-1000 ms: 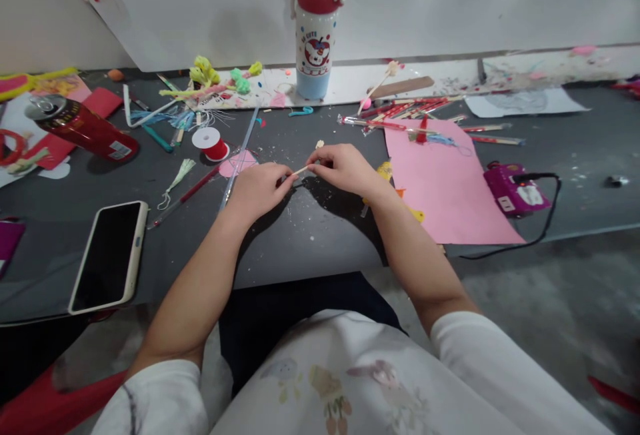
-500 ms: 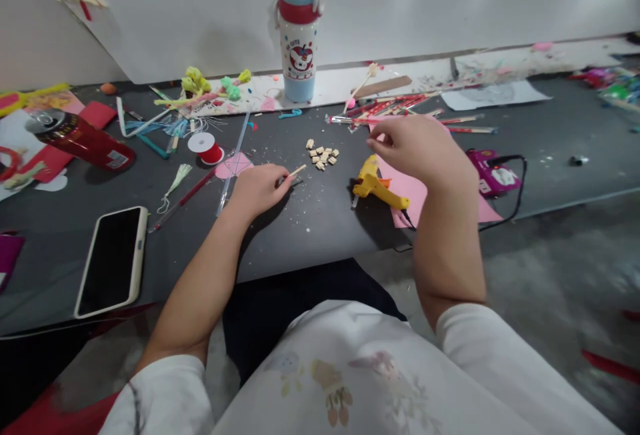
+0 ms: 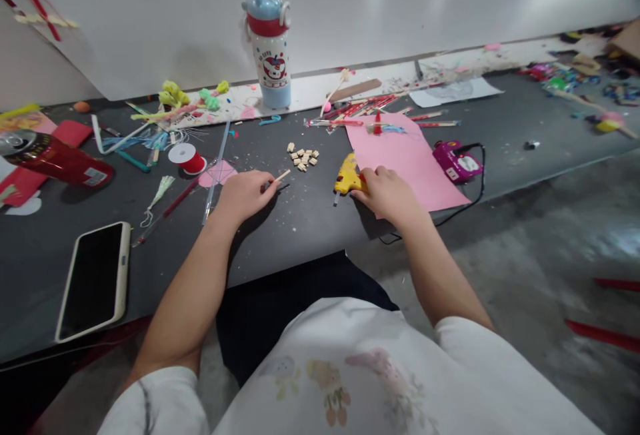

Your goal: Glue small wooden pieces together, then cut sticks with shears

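Between the thumb and fingers of my left hand [image 3: 249,195] is a short wooden stick [image 3: 283,175], its tip pointing right and away from me. My right hand [image 3: 387,192] is closed around the handle of a yellow glue gun [image 3: 346,175], which lies on the table with its nozzle toward the left. Just beyond and between the hands sits a small pile of short cut wooden pieces [image 3: 303,157]. A pink sheet of paper [image 3: 400,152] lies under and beyond my right hand.
A bottle [image 3: 270,55] stands at the back. Left are a red can [image 3: 60,162], a spool of red ribbon [image 3: 187,158] and a phone [image 3: 95,280]. A purple box [image 3: 457,162] with a black cable is on the right. Wrapped sticks [image 3: 367,108] lie behind the paper.
My right hand has come down from above the pink paper and closed on the glue gun's handle. My left hand still holds the stick. The view has shifted to the right.
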The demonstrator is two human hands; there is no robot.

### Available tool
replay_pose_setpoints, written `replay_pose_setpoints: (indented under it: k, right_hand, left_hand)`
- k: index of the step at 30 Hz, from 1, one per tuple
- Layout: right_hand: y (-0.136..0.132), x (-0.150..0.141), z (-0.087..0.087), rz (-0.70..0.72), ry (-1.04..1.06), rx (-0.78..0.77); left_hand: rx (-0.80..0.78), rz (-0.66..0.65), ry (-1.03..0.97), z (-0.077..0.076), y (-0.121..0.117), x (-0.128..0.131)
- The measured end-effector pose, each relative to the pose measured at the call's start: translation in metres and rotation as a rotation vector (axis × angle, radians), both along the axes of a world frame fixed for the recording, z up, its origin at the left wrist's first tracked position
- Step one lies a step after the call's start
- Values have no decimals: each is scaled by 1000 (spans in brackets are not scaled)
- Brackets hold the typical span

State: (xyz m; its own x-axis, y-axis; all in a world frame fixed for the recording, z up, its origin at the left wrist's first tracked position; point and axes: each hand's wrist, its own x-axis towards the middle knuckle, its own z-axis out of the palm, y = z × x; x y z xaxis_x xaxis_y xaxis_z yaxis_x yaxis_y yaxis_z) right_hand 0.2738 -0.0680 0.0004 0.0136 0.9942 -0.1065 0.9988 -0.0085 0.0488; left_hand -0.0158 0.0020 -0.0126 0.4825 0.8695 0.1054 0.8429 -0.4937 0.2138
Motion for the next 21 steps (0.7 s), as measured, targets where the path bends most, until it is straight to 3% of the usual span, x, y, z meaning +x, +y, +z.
replay_pose_setpoints:
  k: [9, 13, 18, 21]
  right_hand:
    - [3, 3, -2, 35, 86, 44]
    - [7, 20, 11, 33, 279, 132]
    - [16, 34, 35, 41, 676, 168]
    - [20, 36, 38, 55, 752, 214]
  left_hand:
    - [-14, 2, 10, 2, 0, 1]
    - [-11, 14, 28, 3, 0, 1]
    - [2, 68, 23, 3, 1, 1]
    - [1, 88, 14, 3, 1, 1]
